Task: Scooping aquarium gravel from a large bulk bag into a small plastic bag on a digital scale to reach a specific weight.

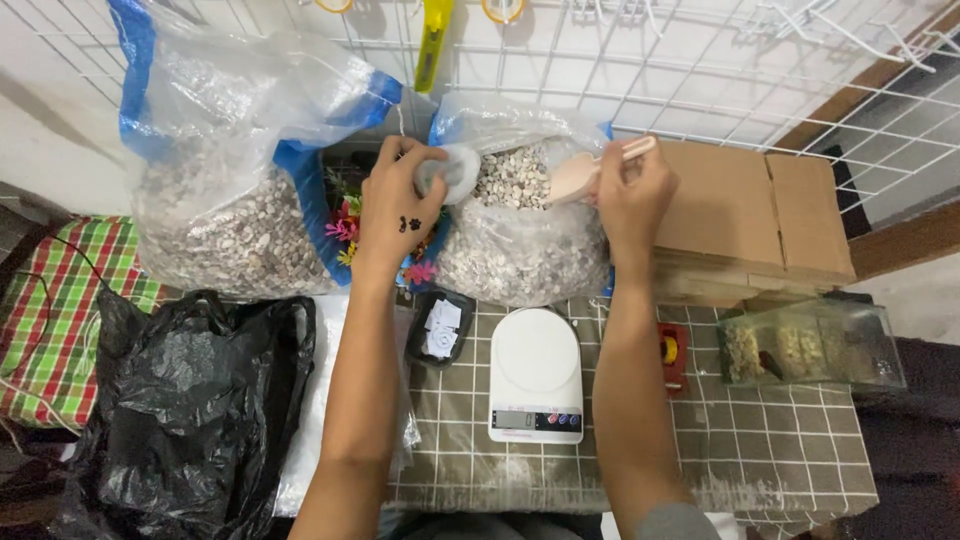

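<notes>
Plastic scoop (578, 176), clenched in our right hand (632, 192), enters the open seed bag (520, 225) while our left hand (400, 205) grasps a small pouch (450, 172) alongside to catch.

Scale (535, 372) and black tray (440, 328) crowd the table before the bag (520, 235).

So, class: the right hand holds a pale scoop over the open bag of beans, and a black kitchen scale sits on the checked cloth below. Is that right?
One detail is wrong: the kitchen scale is white, not black, as the head view shows. The rest stands: the right hand holds the pale scoop over the open bag of beans, with the scale on the checked cloth below.
</notes>
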